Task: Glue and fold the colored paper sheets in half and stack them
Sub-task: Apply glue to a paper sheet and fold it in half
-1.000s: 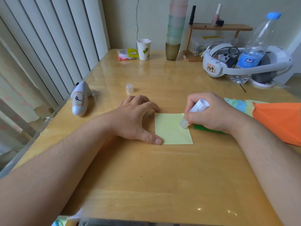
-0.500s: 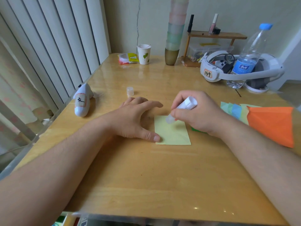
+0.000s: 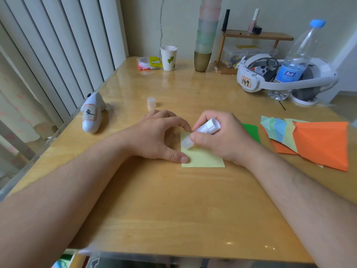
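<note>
Water bottle [image 3: 295, 60], paper cup [image 3: 168, 58] on wooden table [image 3: 173, 206]. Right hand [image 3: 222, 140] grips glue stick [image 3: 202, 132]; left hand [image 3: 160, 136], fingers spread, presses yellow sheet [image 3: 204, 160].

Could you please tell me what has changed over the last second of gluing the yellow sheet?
The right hand has drawn the glue stick leftward across the yellow sheet, from its right edge to its left side. The left hand still presses the sheet's left edge.

a glossy wooden table [image 3: 173, 200] fills the frame. on it: a pale yellow sheet [image 3: 204, 159] at centre, a fanned stack of coloured sheets [image 3: 318, 142] at right, a small clear cap [image 3: 151, 102] above centre, a white device [image 3: 92, 115] at left, a paper cup [image 3: 168, 58] and a water bottle [image 3: 295, 60] at the top.
</note>
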